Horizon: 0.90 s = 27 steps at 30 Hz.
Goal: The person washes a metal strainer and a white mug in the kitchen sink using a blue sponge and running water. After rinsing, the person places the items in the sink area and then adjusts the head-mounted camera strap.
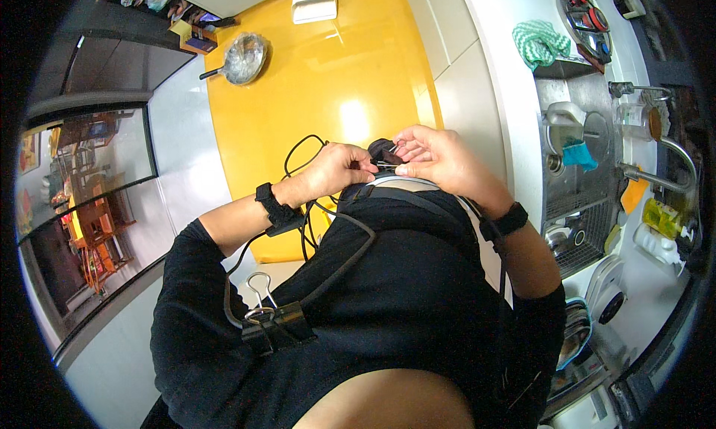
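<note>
My left hand [347, 163] is at my waist, its thumb and fingertips pinched on the end of a small thin dark item with a metallic glint [387, 164]. Facing it, my right hand [422, 155] has its thumb against the other end, fingers curled above. What the item is cannot be told. Dark cloth [381, 148] shows between the hands. A black cable [302, 155] loops beside my left wrist, and a black strap circles each wrist. A large binder clip [278, 328] holds a cable on my black top.
A pan with a crumpled clear cover [244, 58] and a white dustpan [314, 4] lie on the yellow floor. To the right, a white counter [495, 31] has a steel sink [579, 191] with a jug [564, 128]. A green patterned cloth [540, 43] lies by the sink's edge.
</note>
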Each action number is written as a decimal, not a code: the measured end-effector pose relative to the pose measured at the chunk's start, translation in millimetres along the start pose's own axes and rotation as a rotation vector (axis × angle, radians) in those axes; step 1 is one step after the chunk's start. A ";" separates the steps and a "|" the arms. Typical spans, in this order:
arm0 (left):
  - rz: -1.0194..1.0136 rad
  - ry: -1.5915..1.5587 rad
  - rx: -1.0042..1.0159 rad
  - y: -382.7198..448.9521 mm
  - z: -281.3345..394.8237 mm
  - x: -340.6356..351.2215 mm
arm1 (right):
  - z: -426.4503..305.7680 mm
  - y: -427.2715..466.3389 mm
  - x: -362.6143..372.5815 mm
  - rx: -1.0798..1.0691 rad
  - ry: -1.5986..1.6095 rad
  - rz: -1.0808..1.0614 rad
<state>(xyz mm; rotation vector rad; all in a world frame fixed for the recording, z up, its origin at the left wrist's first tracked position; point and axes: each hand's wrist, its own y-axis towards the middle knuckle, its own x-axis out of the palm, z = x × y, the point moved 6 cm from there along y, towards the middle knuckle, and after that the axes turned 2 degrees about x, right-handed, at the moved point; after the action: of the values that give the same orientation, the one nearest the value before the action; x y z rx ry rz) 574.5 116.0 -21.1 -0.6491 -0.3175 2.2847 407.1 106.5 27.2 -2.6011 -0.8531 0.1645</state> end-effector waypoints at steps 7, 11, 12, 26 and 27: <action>-0.048 0.149 0.138 -6.4 20.1 -0.7 | -12.2 -12.7 2.9 -0.171 -0.510 0.149; -0.141 0.332 0.099 1.2 26.4 1.5 | -23.9 -25.2 4.9 -0.270 -0.732 0.158; -0.162 0.372 0.102 3.8 28.1 2.6 | -23.7 -27.7 5.5 -0.236 -0.752 0.134; -0.116 0.455 0.158 15.4 27.0 11.2 | -41.6 -42.7 27.4 -0.303 -0.878 0.125; -0.117 0.371 0.150 17.1 24.5 8.7 | -38.6 -42.0 23.7 -0.253 -0.790 0.148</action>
<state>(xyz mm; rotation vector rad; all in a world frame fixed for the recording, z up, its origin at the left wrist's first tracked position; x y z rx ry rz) 546.1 109.2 -10.4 -0.9299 -0.0064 2.0043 412.2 138.5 79.8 -2.8385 -0.9595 1.2594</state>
